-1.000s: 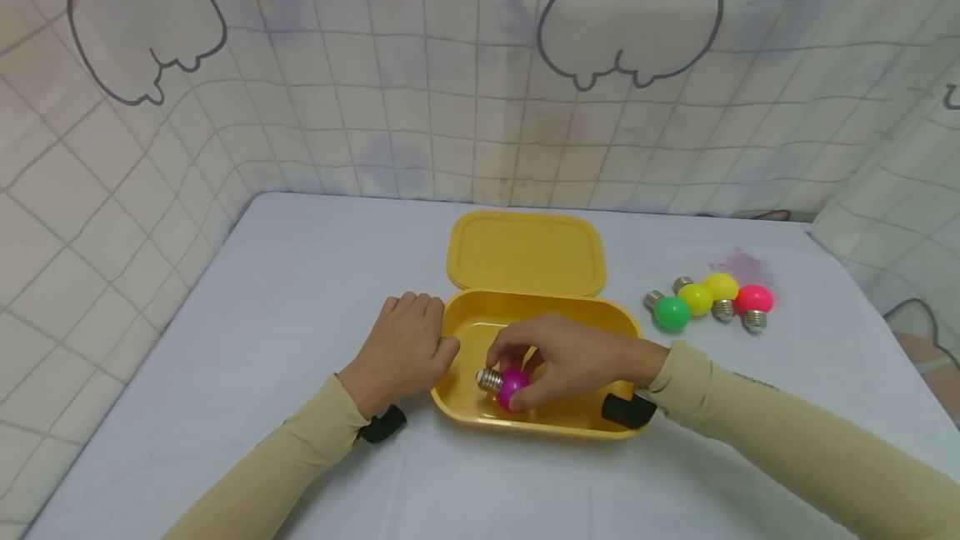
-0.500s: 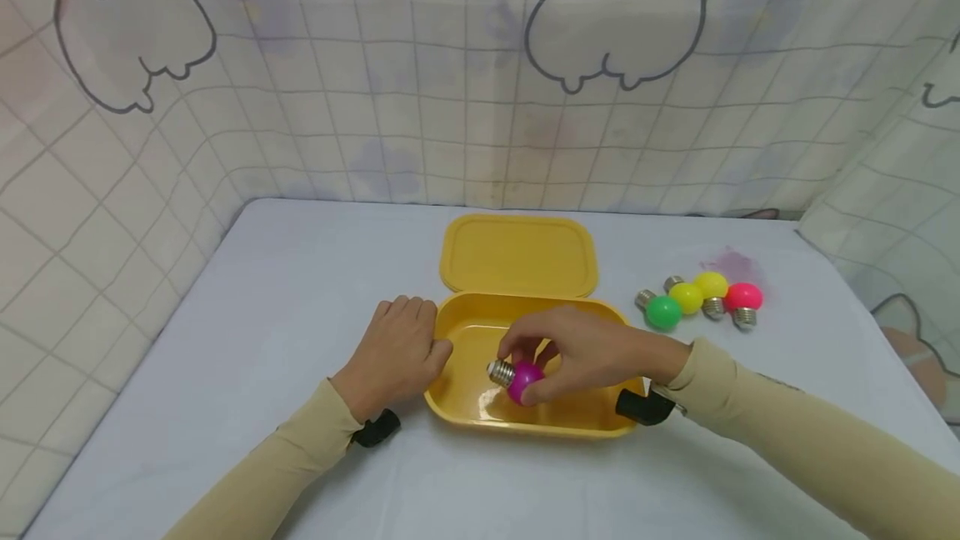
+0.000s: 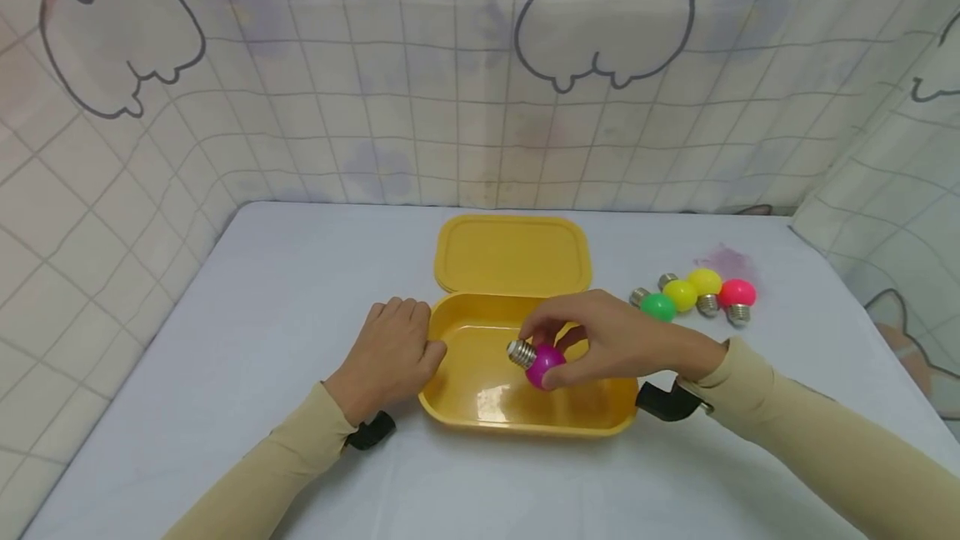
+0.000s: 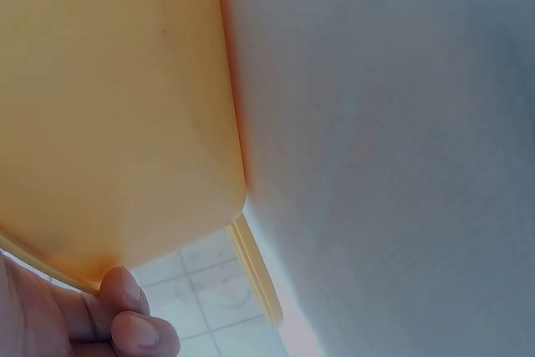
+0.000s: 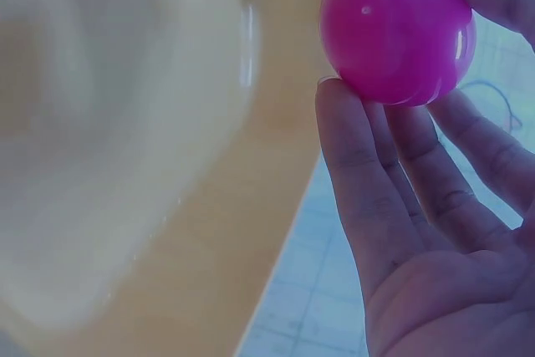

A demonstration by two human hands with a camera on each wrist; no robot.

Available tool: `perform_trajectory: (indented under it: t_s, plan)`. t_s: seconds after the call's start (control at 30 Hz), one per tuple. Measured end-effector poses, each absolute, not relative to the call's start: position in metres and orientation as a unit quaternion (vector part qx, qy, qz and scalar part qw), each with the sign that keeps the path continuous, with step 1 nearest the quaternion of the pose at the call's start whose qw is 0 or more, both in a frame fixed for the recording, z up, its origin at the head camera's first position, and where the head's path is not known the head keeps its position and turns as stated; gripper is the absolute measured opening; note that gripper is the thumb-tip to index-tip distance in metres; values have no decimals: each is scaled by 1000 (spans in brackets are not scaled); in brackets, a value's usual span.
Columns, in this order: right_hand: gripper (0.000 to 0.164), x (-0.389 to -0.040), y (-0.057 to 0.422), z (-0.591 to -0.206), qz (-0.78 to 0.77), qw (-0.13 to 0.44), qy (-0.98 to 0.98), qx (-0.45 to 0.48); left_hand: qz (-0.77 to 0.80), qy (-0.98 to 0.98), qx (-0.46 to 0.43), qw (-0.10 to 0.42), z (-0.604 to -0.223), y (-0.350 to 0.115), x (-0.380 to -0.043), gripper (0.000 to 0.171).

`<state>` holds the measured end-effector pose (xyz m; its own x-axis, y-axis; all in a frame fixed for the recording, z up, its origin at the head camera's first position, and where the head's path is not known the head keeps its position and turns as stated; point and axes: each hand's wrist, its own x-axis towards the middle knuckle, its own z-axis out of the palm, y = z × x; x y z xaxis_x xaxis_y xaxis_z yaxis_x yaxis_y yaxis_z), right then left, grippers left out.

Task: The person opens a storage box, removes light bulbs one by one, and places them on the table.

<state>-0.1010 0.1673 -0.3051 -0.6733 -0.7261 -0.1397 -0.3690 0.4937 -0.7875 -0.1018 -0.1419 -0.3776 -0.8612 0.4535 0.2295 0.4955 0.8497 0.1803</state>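
Observation:
In the head view a magenta light bulb (image 3: 545, 367) with a silver screw base is pinched between the thumb and fingers of my right hand (image 3: 618, 336). It hangs over the yellow plastic box (image 3: 468, 361), its base pointing left and a little up. The right wrist view shows the round magenta bulb (image 5: 397, 35) held at the fingertips, beside the box wall (image 5: 276, 64). My left hand (image 3: 392, 357) grips the box's left rim. In the left wrist view curled fingers (image 4: 144, 334) hold that rim, next to the box's outer wall (image 4: 109, 114).
Behind the box lies a flat yellow lid (image 3: 513, 255). To the right are several loose bulbs: a green bulb (image 3: 658, 307), two yellow bulbs (image 3: 680, 296) and a pinkish-red bulb (image 3: 738, 293). A checked curtain (image 3: 420, 107) hangs behind the white-covered table (image 3: 322, 265).
My right hand has lifted the magenta bulb and carried it to the right over the box. The left hand stays at the rim. The head view has shifted slightly.

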Motion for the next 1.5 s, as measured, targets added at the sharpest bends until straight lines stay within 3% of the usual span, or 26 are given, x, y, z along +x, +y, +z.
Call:
perform_trajectory:
  t_s: [0.47, 0.9, 1.2, 1.5]
  plan:
    - [44, -98, 198, -304, -437, 176, 824, -315, -117, -961, -242, 71, -377, -141, -102, 18]
    - [43, -98, 226, -307, -456, 121, 836, -280, -113, -959, -245, 85, -380, -141, -103, 19]
    - [47, -99, 241, -313, -451, 97, 860, -219, -116, -959, -245, 81, -380, -141, -104, 19]
    - [40, -97, 264, -322, -505, 63, 838, -196, -115, -958, -249, 86, -380, -141, -103, 18]
